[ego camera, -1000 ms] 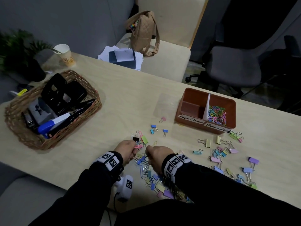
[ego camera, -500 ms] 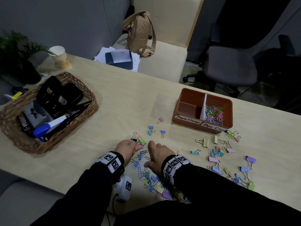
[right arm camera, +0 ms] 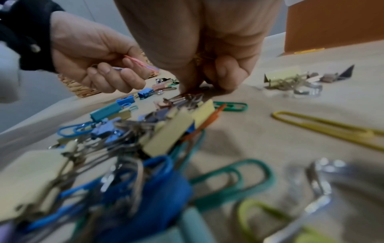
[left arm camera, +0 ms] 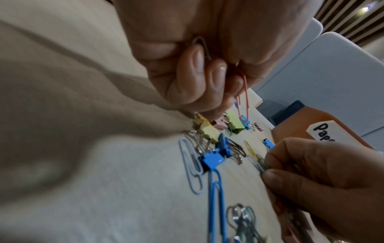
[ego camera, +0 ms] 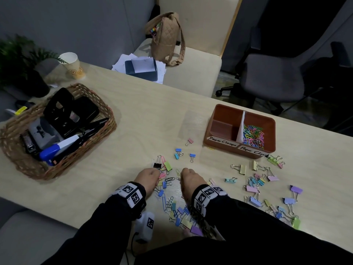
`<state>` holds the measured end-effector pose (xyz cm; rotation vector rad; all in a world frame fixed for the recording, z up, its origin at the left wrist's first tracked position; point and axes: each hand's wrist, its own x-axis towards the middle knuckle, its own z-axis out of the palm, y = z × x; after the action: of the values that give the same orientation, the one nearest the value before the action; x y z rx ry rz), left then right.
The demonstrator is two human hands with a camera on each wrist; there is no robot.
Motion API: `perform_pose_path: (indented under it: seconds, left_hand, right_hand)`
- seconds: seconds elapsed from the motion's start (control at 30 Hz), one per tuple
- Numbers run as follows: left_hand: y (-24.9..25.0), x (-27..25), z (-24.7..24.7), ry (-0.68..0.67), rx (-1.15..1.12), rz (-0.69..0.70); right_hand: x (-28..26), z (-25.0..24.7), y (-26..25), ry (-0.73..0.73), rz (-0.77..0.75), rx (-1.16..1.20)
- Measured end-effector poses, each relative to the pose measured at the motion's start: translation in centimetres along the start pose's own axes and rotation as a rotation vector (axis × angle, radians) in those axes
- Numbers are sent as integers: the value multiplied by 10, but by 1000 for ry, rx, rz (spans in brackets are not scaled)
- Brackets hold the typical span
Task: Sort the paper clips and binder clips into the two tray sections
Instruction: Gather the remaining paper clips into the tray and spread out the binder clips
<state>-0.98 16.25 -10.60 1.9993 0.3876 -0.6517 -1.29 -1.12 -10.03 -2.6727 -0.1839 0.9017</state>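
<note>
My left hand [ego camera: 157, 174] hovers over the near pile with its fingers curled round a few paper clips; a pink paper clip [left arm camera: 244, 97] hangs out of the fist. My right hand [ego camera: 181, 175] is down on the table just right of it, thumb and forefinger pinching a green paper clip [left arm camera: 263, 164]. Mixed paper clips and binder clips [ego camera: 177, 209] lie under and between my wrists. More binder clips [ego camera: 267, 190] are scattered to the right. The brown tray [ego camera: 221, 119] stands beyond them: its left section is bare, its right section holds coloured paper clips [ego camera: 253, 137].
A wicker basket [ego camera: 99, 131] with a hole punch, stapler and markers sits at the left. A paper cup [ego camera: 73, 65] and a plant stand at the far left corner. Beyond the table's far edge are a chair with a tan bag [ego camera: 166, 39] and papers, and an office chair.
The right hand's fingers stretched forward into the pile and have now closed on a clip on the table. The left hand has stayed in place with its clips.
</note>
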Motion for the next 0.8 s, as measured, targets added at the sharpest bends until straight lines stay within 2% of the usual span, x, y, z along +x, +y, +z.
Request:
perform_pose_path:
  seconds: [0.2,0.3,0.37,0.5,0.57,0.67,0.73,0.8]
  left_hand:
    - [18,2,4,-17,-38,3]
    - [31,3,5,-31,14,50]
    - [43,3,6,-69,73,104]
    - [80,-2,18,-138,157,201]
    - [104,-4,29,-177,201,240]
    - [142,-6,51,-256,224,316]
    - [169,-6,68,-285,263,360]
    - [198,-3,85,-291,324,375]
  right_hand:
    - [-9,4,-1,26,-70,-214]
    - [-15,-12,3,-3,-43,-143]
    - [-24,-29,8,42,-16,-20]
    - [-38,-61,36,286,123,411]
    - [-42,-80,57,375,216,739]
    - [-51,-112,86,440,320,1308]
    - [-56,-133,106,482,341,1507]
    - [-52,-148,128,476,383,1608]
